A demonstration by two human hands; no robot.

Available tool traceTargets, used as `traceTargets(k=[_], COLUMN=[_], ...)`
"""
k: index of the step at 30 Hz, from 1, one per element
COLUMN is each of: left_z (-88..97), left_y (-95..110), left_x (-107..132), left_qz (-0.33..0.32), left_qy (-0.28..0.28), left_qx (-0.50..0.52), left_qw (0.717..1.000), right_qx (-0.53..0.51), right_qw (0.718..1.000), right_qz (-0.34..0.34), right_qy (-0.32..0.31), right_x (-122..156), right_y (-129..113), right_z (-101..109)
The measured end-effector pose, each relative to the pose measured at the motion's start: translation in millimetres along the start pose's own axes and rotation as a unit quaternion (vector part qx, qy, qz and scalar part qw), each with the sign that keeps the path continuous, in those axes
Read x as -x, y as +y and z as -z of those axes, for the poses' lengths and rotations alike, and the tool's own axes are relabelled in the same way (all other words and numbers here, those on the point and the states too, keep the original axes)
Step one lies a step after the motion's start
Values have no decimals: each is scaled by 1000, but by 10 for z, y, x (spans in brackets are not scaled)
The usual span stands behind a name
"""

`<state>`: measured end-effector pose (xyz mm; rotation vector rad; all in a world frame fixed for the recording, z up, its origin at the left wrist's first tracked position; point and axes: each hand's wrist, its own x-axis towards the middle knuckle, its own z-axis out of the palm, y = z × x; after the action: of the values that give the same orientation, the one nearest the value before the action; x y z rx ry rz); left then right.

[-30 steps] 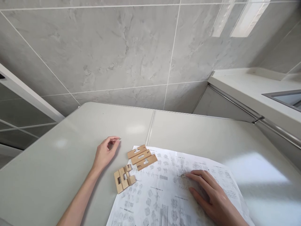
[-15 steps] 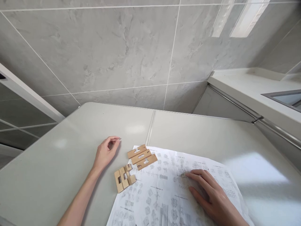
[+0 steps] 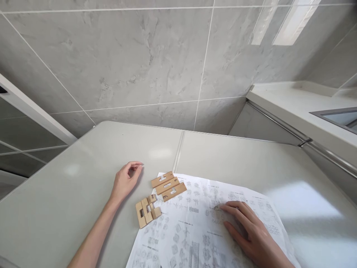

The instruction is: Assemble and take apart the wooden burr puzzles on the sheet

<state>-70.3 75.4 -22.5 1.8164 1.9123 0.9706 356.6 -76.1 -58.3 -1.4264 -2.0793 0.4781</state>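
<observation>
My left hand (image 3: 126, 178) rests on the table, fingers curled and thumb tip against the fingertips, with nothing visible between them. To its right lie three notched wooden puzzle pieces (image 3: 167, 185) side by side, with handwritten numbers on them. They overlap the corner of a printed paper sheet (image 3: 195, 219). Nearer to me, another group of notched wooden puzzle pieces (image 3: 145, 212) sits pushed together, one marked 3, partly on the sheet's left edge. My right hand (image 3: 247, 227) lies on the sheet with fingers extended, the index fingertip touching the print.
The pale table (image 3: 67, 201) has a seam (image 3: 179, 150) running toward the grey tiled wall (image 3: 125, 56). A white counter (image 3: 295, 100) with a metal rail stands at the right. A white-framed panel (image 3: 36, 108) is at the left.
</observation>
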Motion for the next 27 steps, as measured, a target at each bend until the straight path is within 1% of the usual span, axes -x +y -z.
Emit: traceTargets(k=[5,8,11,13,15,17,19,21,24,27], left_z=[-6,9,32,41,40,33,24,16,5,-18], left_y=[-3,-12,4,54,147,275,414,534,641,674], left_x=[12,24,56,105,184,286,395,490,583,620], left_qz=[-4,-10,-20,-31,-52,-85,-116,-145,-196,-209], left_qy=[-1,-5,-13,-23,-45,-82,-119,-143,-156,-159], left_qx=[1,1,1,2,5,7,8,3,-40,-68], left_qw=[1000,1000,1000,999,998,993,986,979,967,962], right_qx=[0,-3,-9,-15,-19,-19,-16,-12,14,22], right_qw=[1000,1000,999,999,997,992,990,987,985,984], right_qz=[-3,-17,-18,3,37,79,104,130,159,169], right_qy=[2,-8,-27,-46,-69,-95,-96,-90,-69,-57], right_x=[10,18,-9,-62,-152,-281,-441,-616,-858,-1016], right_y=[1,-19,-96,-184,-292,-406,-511,-590,-647,-650], right_z=[0,-4,-1,0,-12,-51,-125,-229,-396,-514])
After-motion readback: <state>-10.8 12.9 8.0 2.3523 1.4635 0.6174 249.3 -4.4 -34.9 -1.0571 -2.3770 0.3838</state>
